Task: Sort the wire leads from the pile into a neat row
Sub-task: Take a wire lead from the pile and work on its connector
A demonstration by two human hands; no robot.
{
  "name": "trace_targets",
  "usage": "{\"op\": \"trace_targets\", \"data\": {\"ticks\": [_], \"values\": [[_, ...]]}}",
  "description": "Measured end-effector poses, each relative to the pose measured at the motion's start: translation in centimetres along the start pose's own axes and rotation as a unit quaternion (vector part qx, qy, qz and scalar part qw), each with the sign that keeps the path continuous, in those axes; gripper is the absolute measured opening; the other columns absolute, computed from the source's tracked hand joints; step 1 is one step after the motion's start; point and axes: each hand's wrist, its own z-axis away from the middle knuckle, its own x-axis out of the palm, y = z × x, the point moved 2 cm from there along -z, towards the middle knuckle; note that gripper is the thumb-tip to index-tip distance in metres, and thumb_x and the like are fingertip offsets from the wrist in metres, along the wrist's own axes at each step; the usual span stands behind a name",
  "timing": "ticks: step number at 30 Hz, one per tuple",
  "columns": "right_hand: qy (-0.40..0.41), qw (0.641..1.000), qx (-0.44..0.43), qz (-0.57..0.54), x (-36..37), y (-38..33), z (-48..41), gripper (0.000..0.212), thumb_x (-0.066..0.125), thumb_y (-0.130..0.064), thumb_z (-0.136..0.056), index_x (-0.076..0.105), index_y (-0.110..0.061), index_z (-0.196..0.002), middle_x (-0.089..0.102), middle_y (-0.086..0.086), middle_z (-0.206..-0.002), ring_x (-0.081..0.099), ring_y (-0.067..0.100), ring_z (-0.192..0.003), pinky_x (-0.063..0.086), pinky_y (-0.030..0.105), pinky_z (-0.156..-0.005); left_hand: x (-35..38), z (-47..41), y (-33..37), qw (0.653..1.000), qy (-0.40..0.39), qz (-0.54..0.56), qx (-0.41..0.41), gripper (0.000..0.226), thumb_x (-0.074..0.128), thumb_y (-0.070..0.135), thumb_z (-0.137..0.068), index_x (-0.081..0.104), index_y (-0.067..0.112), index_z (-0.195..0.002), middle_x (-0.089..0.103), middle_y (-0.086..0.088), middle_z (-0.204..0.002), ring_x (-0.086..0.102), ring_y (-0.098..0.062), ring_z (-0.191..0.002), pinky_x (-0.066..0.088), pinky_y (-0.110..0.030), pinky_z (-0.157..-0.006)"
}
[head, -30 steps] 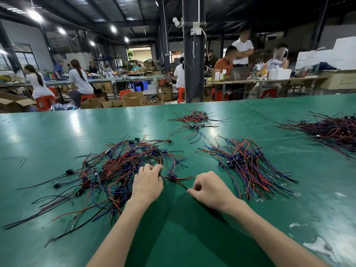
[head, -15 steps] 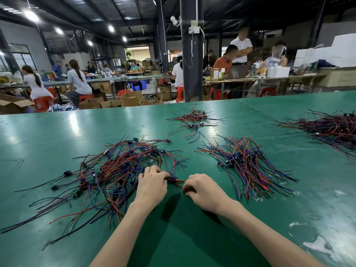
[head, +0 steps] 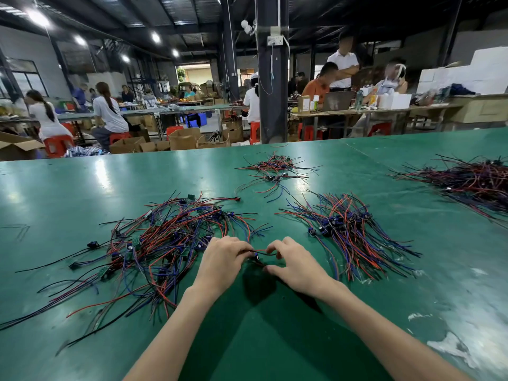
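Green table top [head: 275,339] lies under both my forearms, which reach forward from the near edge and converge toward the middle; my left hand [head: 222,261] is knuckles up with a straight wrist, its fingers curled inward and its fingertips pinching one end of a single wire lead [head: 261,253]; my right hand [head: 298,268] mirrors it, tilted a little onto its outer edge, with the thumb low and the forefinger arched over, and it pinches the other end of the same lead; the two hands are close together but not touching, with only the short visible stretch of black wire between them. That stretch runs across me from left to right, roughly parallel to the near edge; whether it rests on the top or hangs just above it I cannot tell. The lead sits just beside the right-hand fringe of the tangled pile [head: 165,237] of red, blue and black leads, whose wires point every way; to the right of my hands is the sorted row [head: 349,229], its dark components banded across the middle and its wires fanning away from me and back toward me on a slight diagonal; a small cluster [head: 275,166] lies farther off, and a dark heap [head: 472,180] sits at the far right.
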Motion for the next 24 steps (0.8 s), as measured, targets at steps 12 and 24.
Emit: {"op": "trace_targets", "data": {"ticks": [12,24], "values": [[0.185,0.978,-0.015,-0.098,-1.1,-0.4,0.3,0.046,0.065,-0.038,-0.087,0.044,-0.015,-0.122,0.045,-0.004,-0.106,0.049,0.014,-0.086,0.042,0.030,-0.082,-1.5,0.0,0.7,0.989,0.129,0.066,0.005,0.009,0.073,0.009,-0.080,0.076,0.008,-0.089,0.074,-0.004,-0.080,0.065,-0.026,-0.071,0.052,-0.041,-0.071],[0.154,0.957,-0.021,-0.243,-2.3,-0.3,-0.2,0.009,0.067,-0.009,-0.086,0.075,-0.004,-0.085,0.069,0.007,-0.071,0.057,0.014,-0.067,0.045,0.023,-0.071,-1.3,0.1,1.3,0.994,0.091,0.051,0.029,0.015,0.070,0.014,-0.084,0.074,0.012,-0.098,0.074,-0.001,-0.087,0.064,-0.024,-0.079,0.042,-0.034,-0.078]]}}
